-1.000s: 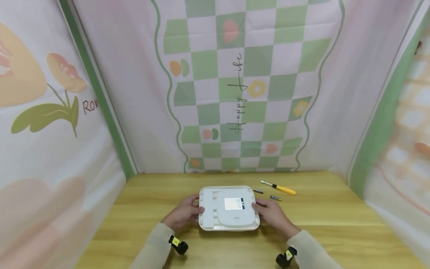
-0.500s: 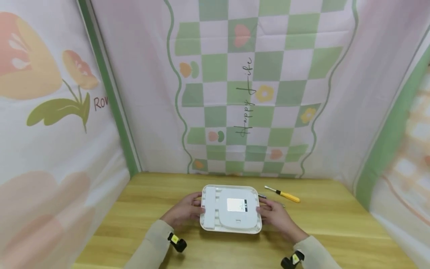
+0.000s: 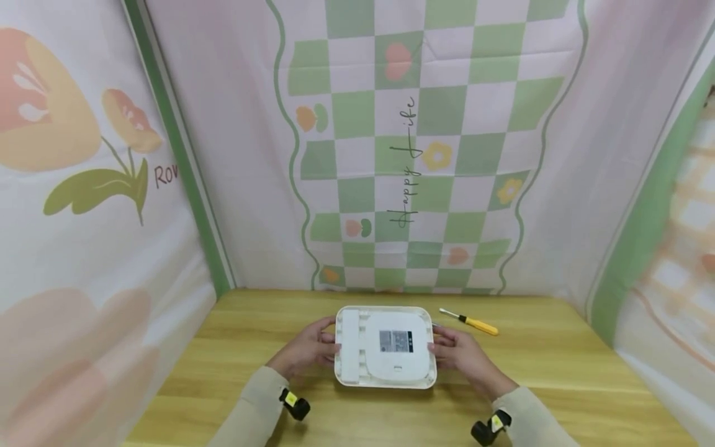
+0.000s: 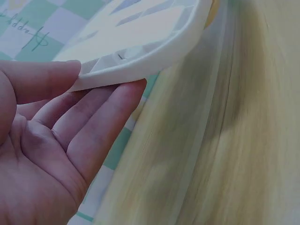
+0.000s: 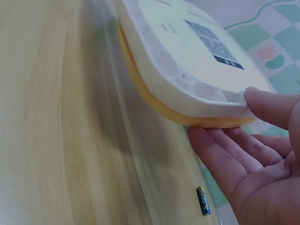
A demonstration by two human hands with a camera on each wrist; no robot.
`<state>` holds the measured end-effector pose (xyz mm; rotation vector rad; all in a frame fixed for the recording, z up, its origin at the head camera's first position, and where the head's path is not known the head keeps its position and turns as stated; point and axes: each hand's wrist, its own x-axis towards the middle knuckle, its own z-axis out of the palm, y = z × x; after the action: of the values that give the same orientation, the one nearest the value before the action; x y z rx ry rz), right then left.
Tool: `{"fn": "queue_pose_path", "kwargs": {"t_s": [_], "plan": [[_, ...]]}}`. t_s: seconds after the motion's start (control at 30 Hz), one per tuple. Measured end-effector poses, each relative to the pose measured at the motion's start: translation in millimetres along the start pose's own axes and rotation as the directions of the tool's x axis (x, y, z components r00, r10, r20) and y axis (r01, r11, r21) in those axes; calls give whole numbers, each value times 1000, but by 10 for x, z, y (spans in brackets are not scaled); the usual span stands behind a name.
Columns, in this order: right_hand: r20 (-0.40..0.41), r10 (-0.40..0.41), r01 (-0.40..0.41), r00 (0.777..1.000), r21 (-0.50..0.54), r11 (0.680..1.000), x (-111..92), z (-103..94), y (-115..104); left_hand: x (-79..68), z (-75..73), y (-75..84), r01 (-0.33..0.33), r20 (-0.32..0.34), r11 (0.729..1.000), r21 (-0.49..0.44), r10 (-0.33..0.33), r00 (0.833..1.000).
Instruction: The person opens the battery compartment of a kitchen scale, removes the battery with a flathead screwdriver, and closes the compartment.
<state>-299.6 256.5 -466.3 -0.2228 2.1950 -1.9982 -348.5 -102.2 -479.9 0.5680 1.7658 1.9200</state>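
Note:
A flat white plastic device [image 3: 385,366] with rounded corners is held up off the table, its back facing the head camera. That back bears a printed label [image 3: 396,341] and a long raised strip along its left side. An orange layer [image 5: 150,101] runs beneath the white rim in the right wrist view. My left hand [image 3: 307,347] pinches the left edge, thumb on top and fingers underneath. At the opposite edge, my right hand [image 3: 460,354] grips in the same way. The face turned downward is hidden.
A screwdriver [image 3: 475,323] with a yellow handle lies on the wooden table [image 3: 251,310], right of the device. A small battery [image 5: 203,200] lies near the right hand. Patterned cloth [image 3: 391,155] hangs behind the table and along both sides.
The device has tilted slightly, so glare has left its label, which now shows grey print. Both hands keep their hold. The head view has shifted a little; the right hand now covers the small battery.

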Motion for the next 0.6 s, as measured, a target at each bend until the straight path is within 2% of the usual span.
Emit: {"fn": "queue_pose_path", "kwargs": {"t_s": [0.47,0.6], "plan": [[21,-56,56,998,-27,998,8,-29,-46,-21,9,71,-34,16,999,-18,34,999],[48,-85,86,995,-37,996,13,-55,-43,-38,-4,103,-46,25,999,8,46,999]]}}
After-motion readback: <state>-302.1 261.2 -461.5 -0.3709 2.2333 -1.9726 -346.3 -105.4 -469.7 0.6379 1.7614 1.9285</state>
